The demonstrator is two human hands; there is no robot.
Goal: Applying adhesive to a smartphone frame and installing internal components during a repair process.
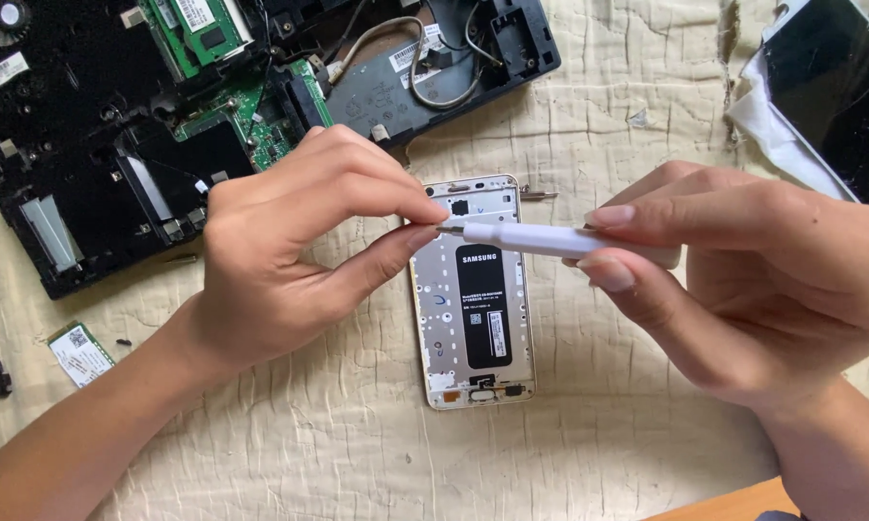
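While the right hand point(743, 289) grips the white screwdriver point(560, 241) and the left hand point(290, 241) pinches its tip, a slip could scratch the opened phone point(473, 318).

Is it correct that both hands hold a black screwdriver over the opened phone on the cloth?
Not quite: the screwdriver is white, not black. The head view shows the left hand pinching its tip and the right hand its handle, over the opened phone on the cloth.
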